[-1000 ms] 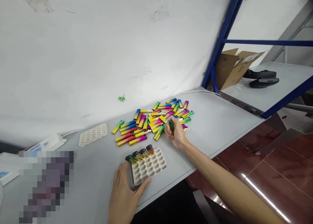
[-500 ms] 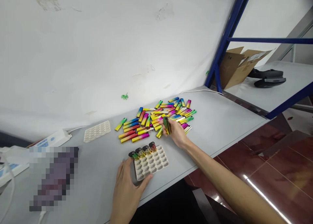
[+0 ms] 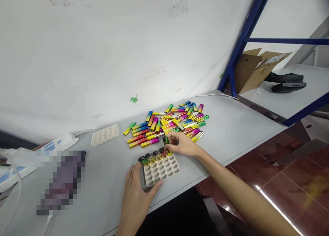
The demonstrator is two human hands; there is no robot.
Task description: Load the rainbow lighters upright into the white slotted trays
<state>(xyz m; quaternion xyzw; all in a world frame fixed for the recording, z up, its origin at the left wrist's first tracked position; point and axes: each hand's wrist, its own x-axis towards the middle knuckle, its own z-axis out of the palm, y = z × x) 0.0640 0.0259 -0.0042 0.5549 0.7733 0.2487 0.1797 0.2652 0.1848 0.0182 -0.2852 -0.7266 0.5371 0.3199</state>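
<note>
Fingers of the right hand (image 3: 183, 144) are closed on an upright, slightly tilted lighter (image 3: 166, 142), green fading to yellow with a mirror-like sheen, at the far right corner of a pale tray (image 3: 162, 170); whether its base is seated in a pocket cannot be told. The left hand (image 3: 136, 192) spreads thumb from fingers and braces the tray's left end between them, fingertips beside the nearest standing lighter.

The tray, a matte block of rounded oblong pockets, carries four standing lighters (image 3: 156, 155) along its far row (green, two paler ones and a red, each under a black oval top).

Just beyond lies a loose pile (image 3: 167, 127) of flat-sided, glossy lighters, their metallic yellow blending into blue, red, magenta, green or silver. Some overlap; others lie side by side on the smooth grey desk (image 3: 226, 126).

To the left of the pile rests a second tray (image 3: 105, 135), thin-looking and bumpy. Farther left are a white plastic power strip (image 3: 56, 143) and a dark oblong object (image 3: 61, 181) (blurred into squares).

Behind rises a scuffed white wall (image 3: 123, 47). At right, a blue frame (image 3: 238, 50) stands before an open-flapped cardboard box (image 3: 253, 71), above shiny reddish floor tiles (image 3: 285, 181).
</note>
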